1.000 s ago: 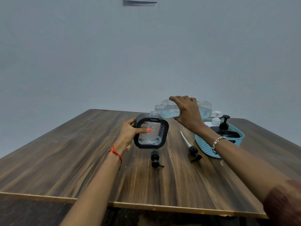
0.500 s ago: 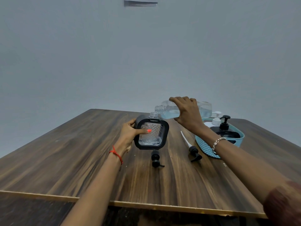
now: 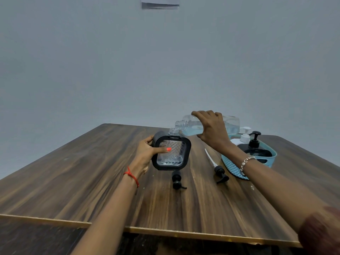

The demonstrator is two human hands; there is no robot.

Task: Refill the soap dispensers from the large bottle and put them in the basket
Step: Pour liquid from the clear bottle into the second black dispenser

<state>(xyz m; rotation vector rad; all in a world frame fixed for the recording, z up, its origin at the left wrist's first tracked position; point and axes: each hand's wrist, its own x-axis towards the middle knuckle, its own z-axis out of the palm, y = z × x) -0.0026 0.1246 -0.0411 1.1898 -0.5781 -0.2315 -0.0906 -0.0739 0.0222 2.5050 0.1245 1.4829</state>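
Our left grip (image 3: 146,153) clasped the black-framed glass dispenser (image 3: 173,153); our right grip (image 3: 211,131) clutched the tilted clear plastic bottle (image 3: 191,128) at one o'clock.

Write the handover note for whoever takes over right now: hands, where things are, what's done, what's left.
Left hand grips the square dispenser, pump off.
Right hand holds the large bottle tipped, its mouth at the dispenser's open neck.
Two loose pumps lie on the table: a black pump in front of the dispenser, a long-tubed pump beside the basket.
Done: a white dispenser and a black dispenser stand in the basket, pumps on.
Left: finish pouring, set the bottle down, fit a pump to the square dispenser, put it in the basket.
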